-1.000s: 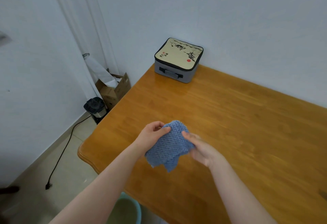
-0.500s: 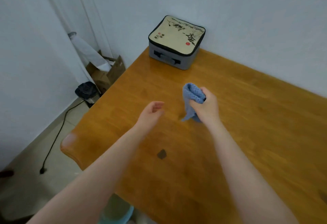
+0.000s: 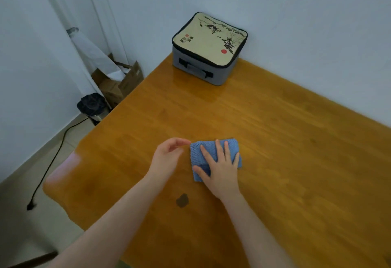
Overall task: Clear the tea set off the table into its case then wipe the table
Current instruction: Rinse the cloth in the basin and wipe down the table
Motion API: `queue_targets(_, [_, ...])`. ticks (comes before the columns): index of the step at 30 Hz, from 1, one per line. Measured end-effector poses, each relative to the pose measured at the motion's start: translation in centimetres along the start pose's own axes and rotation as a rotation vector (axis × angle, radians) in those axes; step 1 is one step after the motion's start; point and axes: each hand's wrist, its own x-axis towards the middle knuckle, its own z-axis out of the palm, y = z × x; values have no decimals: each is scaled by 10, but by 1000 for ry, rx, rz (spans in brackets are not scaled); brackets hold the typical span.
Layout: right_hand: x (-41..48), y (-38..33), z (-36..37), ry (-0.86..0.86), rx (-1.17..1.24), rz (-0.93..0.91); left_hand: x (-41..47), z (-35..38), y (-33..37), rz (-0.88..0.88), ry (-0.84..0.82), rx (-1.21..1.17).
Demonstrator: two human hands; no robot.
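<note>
Blue knitted cloth (image 3: 195,156) lies folded flat on the wooden counter (image 3: 296,151), pressed under the right hand (image 3: 220,168), fingers straight and spread. At its 9 o'clock the left hand (image 3: 167,157) hovers loosely curled, grasping nothing. A dark spot (image 3: 182,200) lies at 7 o'clock; the closed grey case (image 3: 209,47) sits well apart at 12 o'clock.

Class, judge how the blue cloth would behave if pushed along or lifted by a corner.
Probably floppy: the cloth lies folded flat under the right hand. Likely light, knitted-looking. Should slide readily on the glossy table.
</note>
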Motion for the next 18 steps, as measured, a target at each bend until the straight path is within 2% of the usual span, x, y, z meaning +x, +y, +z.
queue_targets(2, [2, 0, 5, -5, 19, 104, 2, 7, 2, -10, 5, -28])
queue_targets(5, [15, 4, 7, 37, 118, 388, 4, 17, 9, 1, 7, -51])
queue_targets(7, [30, 16, 6, 74, 130, 497, 7, 21, 13, 11, -7, -56])
queue_targets(13, [125, 69, -24, 82, 239, 674, 22, 17, 13, -26, -1, -73])
queue_targets(18, [199, 81, -43, 81, 241, 587, 32, 12, 3, -51, 42, -99])
